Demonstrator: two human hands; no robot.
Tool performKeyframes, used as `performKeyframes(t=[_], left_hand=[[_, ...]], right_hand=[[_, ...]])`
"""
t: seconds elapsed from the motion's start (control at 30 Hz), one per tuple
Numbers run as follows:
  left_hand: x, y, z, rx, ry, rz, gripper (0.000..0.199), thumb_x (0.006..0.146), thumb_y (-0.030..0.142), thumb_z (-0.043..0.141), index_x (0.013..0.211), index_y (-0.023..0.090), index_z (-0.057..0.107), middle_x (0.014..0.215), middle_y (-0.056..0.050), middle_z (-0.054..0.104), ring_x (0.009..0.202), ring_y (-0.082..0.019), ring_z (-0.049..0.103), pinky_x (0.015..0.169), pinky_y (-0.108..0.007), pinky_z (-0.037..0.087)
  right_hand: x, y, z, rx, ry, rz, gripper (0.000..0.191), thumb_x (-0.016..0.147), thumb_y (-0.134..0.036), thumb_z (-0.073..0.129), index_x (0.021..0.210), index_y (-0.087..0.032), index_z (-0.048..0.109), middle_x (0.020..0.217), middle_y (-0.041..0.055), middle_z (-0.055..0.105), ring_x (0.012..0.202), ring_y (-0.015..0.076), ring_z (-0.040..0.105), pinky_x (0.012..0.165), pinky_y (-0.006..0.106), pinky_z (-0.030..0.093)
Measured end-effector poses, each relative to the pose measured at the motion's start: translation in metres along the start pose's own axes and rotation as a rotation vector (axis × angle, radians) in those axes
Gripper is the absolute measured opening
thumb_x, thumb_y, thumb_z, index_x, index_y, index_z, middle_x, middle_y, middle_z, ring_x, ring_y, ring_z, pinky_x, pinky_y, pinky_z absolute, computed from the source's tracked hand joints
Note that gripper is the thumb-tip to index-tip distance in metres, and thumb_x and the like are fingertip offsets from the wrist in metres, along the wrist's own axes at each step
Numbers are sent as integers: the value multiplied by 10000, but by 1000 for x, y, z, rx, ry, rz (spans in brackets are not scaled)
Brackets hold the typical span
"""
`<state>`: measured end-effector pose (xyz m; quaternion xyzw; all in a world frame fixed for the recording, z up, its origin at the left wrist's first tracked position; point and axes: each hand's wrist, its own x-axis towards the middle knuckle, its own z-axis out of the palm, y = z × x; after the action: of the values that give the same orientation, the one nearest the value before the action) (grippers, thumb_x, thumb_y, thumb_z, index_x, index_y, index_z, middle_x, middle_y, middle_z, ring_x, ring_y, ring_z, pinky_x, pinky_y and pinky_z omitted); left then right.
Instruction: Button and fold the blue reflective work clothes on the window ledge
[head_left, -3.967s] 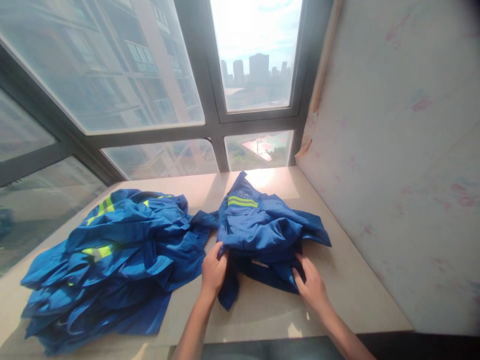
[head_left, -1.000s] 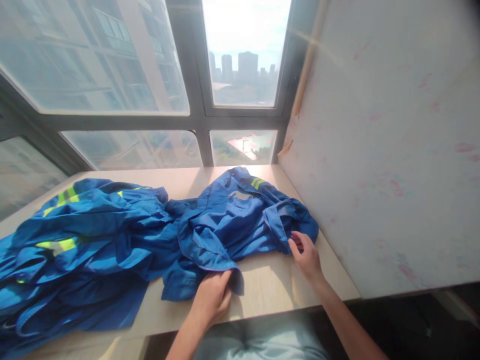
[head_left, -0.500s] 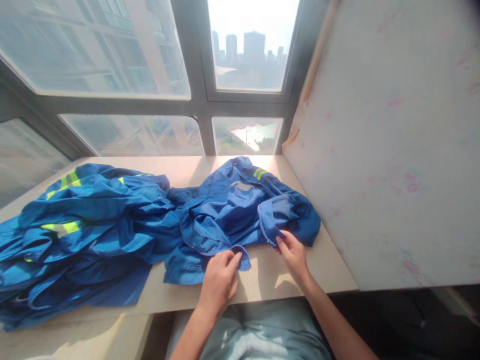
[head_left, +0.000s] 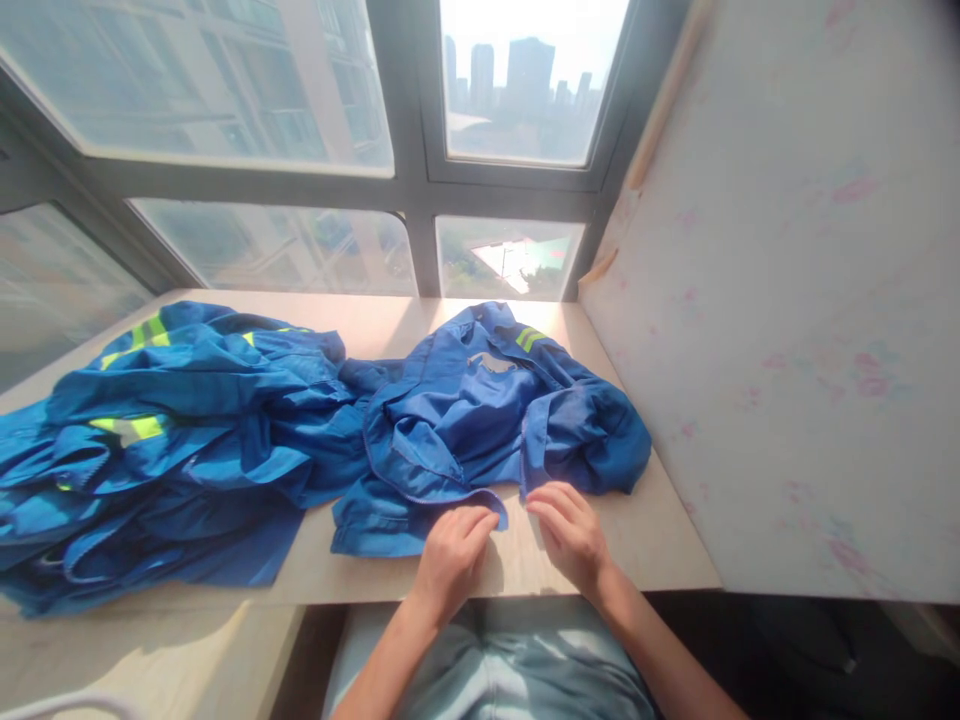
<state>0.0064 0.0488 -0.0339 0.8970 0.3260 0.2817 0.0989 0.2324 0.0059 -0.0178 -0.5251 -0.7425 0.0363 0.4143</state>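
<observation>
A blue jacket (head_left: 487, 410) with a zipper lies spread on the pale wooden surface (head_left: 630, 540), its front partly open. My left hand (head_left: 456, 552) pinches the lower corner of the jacket's left front edge, beside the zipper. Close to it on the right, my right hand (head_left: 568, 530) has its fingers pressed together at the lower end of the other zipper edge. The fingertips hide the zipper ends. More blue clothing (head_left: 225, 430) with yellow-green and silver strips lies heaped on the left, touching the jacket.
Behind the surface stands a grey-framed window (head_left: 517, 190). A whitish wall with faint pink flowers (head_left: 810, 350) rises on the right. A pale curved object (head_left: 75, 703) shows at the bottom left.
My right hand has moved left and slightly down, bringing the jacket's right edge nearer my left hand. The view has shifted a little.
</observation>
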Motion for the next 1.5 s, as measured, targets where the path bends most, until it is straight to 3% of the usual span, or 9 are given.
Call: performKeyframes(t=[0.13, 0.23, 0.33, 0.43, 0.63, 0.87, 1.0, 1.17, 1.5], left_hand=[[13, 4, 3, 18, -26, -34, 321, 912, 99, 477, 1134, 200, 686, 1049, -83, 721, 952, -215, 664, 812, -344, 530], [20, 7, 5, 16, -56, -159, 344, 869, 81, 495, 1139, 197, 675, 1044, -80, 711, 946, -218, 661, 830, -346, 534], [23, 8, 8, -2, -77, -246, 340, 869, 98, 503, 1151, 206, 661, 1044, -72, 704, 951, -217, 659, 845, -339, 534], [24, 8, 12, -16, -95, -240, 338, 875, 108, 510, 1162, 213, 652, 1075, -69, 700, 983, -218, 655, 873, -333, 532], [23, 8, 18, -5, -102, -231, 344, 881, 114, 513, 1167, 238, 658, 1093, -67, 703, 986, -212, 664, 878, -324, 538], [21, 6, 21, -11, -119, -219, 335, 892, 137, 513, 1175, 239, 661, 1094, -68, 704, 972, -214, 667, 857, -323, 541], [21, 4, 21, -41, -127, -210, 331, 885, 147, 535, 1180, 232, 657, 1104, -68, 698, 986, -218, 660, 866, -330, 538], [23, 4, 18, -97, -107, -212, 266, 955, 218, 501, 1165, 227, 664, 1070, -64, 697, 972, -203, 654, 854, -319, 533], [21, 0, 22, -110, -53, -223, 288, 1002, 234, 438, 1152, 227, 684, 1025, -59, 718, 941, -182, 675, 824, -292, 536]], right_hand=[[9, 7, 10, -100, -126, 62, 364, 867, -56, 487, 1114, -232, 688, 1112, 94, 705, 1034, 235, 635, 904, 402, 542], [6, 23, 17, -138, -179, 135, 407, 831, -67, 538, 1192, -216, 654, 1156, 104, 686, 1066, 252, 621, 914, 399, 534], [1, 32, 21, -138, -182, 140, 351, 840, -92, 573, 1152, -223, 663, 1133, 90, 688, 1049, 252, 614, 896, 390, 528], [0, 33, 25, -148, -146, 151, 213, 905, -146, 572, 1064, -228, 688, 1054, 72, 698, 973, 235, 617, 863, 373, 519], [3, 33, 29, -157, -121, 170, 220, 966, -173, 511, 1023, -247, 710, 954, 60, 686, 902, 220, 608, 811, 346, 501], [9, 29, 16, -131, -232, 159, 315, 888, -223, 609, 1198, -252, 661, 1045, 81, 675, 951, 244, 600, 831, 364, 515], [10, 31, 17, -139, -207, 152, 220, 928, -239, 585, 1105, -272, 712, 985, 66, 686, 911, 222, 613, 805, 340, 515], [9, 35, 24, -129, -149, 201, 240, 996, -233, 492, 1006, -245, 731, 912, 58, 692, 873, 205, 621, 782, 318, 499], [5, 38, 25, -52, -141, 179, 168, 944, -247, 586, 959, -262, 753, 910, 52, 696, 863, 205, 632, 777, 327, 518]])
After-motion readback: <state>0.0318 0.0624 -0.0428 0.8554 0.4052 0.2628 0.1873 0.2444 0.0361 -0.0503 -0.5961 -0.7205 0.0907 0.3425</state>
